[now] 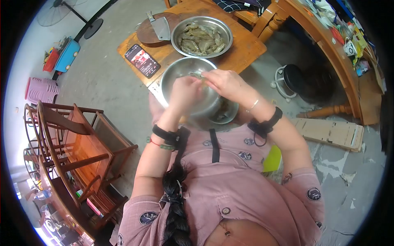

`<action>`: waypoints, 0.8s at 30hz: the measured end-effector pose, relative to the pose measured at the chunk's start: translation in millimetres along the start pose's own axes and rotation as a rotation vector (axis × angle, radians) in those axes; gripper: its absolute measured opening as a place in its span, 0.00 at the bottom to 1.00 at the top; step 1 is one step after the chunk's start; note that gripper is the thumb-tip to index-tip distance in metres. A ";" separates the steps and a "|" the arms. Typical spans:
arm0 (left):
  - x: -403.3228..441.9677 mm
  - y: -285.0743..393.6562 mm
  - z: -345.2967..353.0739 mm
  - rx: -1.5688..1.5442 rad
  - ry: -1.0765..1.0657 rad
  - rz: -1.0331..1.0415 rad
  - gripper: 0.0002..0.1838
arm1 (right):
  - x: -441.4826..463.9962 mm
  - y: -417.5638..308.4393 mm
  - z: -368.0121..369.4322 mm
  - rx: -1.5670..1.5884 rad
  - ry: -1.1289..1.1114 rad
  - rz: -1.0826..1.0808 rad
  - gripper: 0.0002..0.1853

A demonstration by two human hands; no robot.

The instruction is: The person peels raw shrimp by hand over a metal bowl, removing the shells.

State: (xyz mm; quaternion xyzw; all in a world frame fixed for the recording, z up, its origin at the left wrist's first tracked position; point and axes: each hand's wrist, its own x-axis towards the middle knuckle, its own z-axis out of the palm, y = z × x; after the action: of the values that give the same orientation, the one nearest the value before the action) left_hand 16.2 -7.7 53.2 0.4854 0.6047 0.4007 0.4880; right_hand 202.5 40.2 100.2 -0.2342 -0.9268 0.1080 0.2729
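Head view shows left hand [184, 92] and right hand [228, 85] apparently pinching one shrimp [197, 75] over the near bowl [167, 80], while many whole shrimps [201, 39] lie in the far bowl [175, 37], so much work seems remaining.

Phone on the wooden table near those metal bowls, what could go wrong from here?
Drips might reach the phone, lying screen-up close to the steel bowl. Reaching into the shrimp bowl could mean brushing the cleaver lying beside it. The small item at the right hand may slip into the steel bowl.
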 end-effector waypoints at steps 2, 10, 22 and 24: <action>1.2 -3.6 -0.5 -0.003 -0.012 -0.003 0.09 | 1.7 2.1 7.4 0.000 -0.049 0.000 0.08; -0.3 -4.2 -0.6 0.113 -0.045 0.042 0.11 | 2.0 -5.2 4.1 -0.070 -0.126 -0.039 0.07; -10.9 15.1 0.5 0.122 -0.028 0.050 0.14 | 2.1 -0.3 4.4 -0.066 -0.116 -0.148 0.06; -9.6 11.5 0.3 0.108 -0.028 0.053 0.13 | 1.9 0.7 6.2 -0.035 -0.100 -0.147 0.06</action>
State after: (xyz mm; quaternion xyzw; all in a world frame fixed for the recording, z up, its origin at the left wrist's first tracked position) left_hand 19.3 -14.8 66.0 0.5323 0.6057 0.3734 0.4586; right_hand 197.8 41.3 95.7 -0.1644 -0.9557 0.0830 0.2295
